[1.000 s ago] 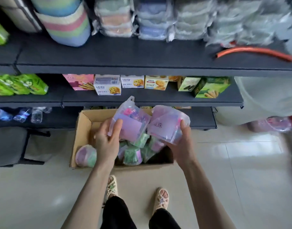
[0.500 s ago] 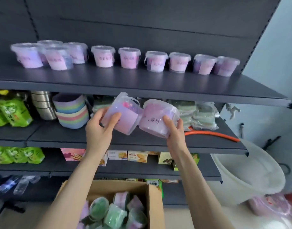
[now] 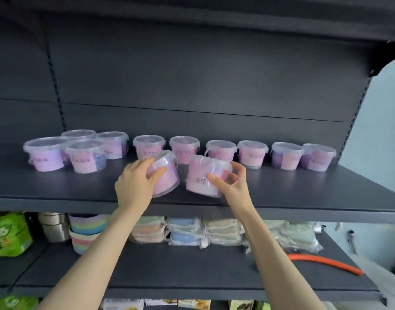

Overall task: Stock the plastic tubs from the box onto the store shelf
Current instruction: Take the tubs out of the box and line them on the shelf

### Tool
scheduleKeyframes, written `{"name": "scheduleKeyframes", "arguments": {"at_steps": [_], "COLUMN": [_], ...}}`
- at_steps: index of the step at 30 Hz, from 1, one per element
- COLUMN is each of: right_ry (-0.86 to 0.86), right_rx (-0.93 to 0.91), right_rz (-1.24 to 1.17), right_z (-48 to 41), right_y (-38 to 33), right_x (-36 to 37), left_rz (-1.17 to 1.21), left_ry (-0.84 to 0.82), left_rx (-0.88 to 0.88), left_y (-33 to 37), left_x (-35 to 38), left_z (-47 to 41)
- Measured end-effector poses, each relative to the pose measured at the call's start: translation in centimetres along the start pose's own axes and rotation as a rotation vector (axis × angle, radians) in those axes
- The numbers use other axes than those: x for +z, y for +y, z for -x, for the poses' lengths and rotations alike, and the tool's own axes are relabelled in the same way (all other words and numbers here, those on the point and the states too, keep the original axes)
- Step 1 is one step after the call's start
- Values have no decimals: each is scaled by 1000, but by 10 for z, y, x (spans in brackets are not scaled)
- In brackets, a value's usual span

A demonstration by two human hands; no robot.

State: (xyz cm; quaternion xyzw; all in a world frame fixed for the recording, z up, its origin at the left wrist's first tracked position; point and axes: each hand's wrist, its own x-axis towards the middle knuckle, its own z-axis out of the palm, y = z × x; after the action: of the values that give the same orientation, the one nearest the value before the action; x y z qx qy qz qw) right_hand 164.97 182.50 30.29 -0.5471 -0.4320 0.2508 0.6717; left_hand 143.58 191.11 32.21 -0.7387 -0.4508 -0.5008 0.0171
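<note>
The fingers (image 3: pixel 141 164) of the left hand (image 3: pixel 133 186) curl round the left tub (image 3: pixel 167 181), which is tilted, low over the shelf (image 3: pixel 80 191). I would turn it upright, label forward, before letting go. The right hand (image 3: pixel 233 186) pinches the right tub (image 3: pixel 201 175), nearly set down before the back row (image 3: pixel 252 153). Its label shows two Chinese characters, perhaps 凝珠; the others are blurred.

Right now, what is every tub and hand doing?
left hand, grips the left tub
left tub, tilted, lid on, over the front of the shelf
right hand, pinches the right tub
right tub, almost upright, lid on, low at the shelf
shelved tubs, upright, lids on, standing along the back
</note>
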Motion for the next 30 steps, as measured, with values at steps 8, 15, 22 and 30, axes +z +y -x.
{"name": "scheduleKeyframes", "arguments": {"at_steps": [8,15,22,30], "right_ry": [-245,-44,12,53], "right_rx": [-26,-89,-23,51], "right_rz": [277,576,413,511], "right_z": [-57,-57,-84,-96], "right_y": [18,19,29,32], "right_x": [15,56,73,89], "left_rz": [-98,316,139,48], "left_ry": [-41,-202,-363,-429], "left_rx": [-67,-498,-577,-513], "left_y": [-33,-55,-72,-87], "left_x": [35,41,49,60], "left_z": [-11,-15,-41,-58]}}
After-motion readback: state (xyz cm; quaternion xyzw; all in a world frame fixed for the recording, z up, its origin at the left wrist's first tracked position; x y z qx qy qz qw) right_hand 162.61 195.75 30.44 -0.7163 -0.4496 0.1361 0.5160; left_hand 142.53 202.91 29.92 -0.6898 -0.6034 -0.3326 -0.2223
